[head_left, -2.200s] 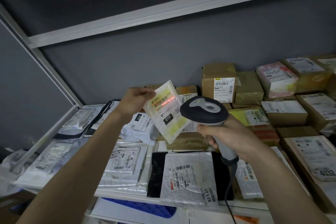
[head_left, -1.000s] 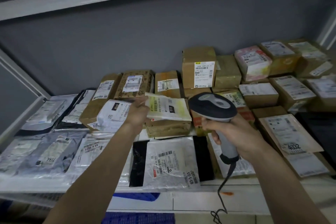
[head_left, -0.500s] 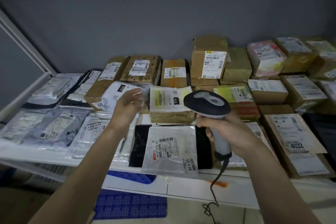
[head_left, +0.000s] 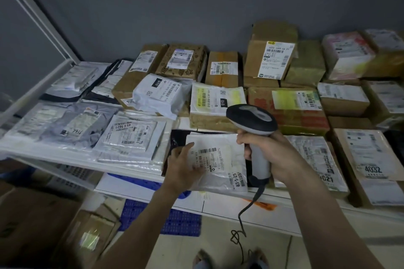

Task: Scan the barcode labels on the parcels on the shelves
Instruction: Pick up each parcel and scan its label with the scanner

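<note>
Yellow-labelled packet (head_left: 218,99): returned to shelf (head_left: 131,172). Left hand (head_left: 182,167): moved on, spread, touching white mailer (head_left: 220,159), likely next scan. Right hand (head_left: 265,152): still gripping scanner (head_left: 253,124).

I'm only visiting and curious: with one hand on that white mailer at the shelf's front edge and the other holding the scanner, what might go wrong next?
1. The white mailer overhangs the shelf edge; the left hand might nudge it off.
2. Its barcode label sits by the left fingers, which could block the scan.
3. The scanner in the right hand trails a cable looping near the feet, a likely snag.
</note>
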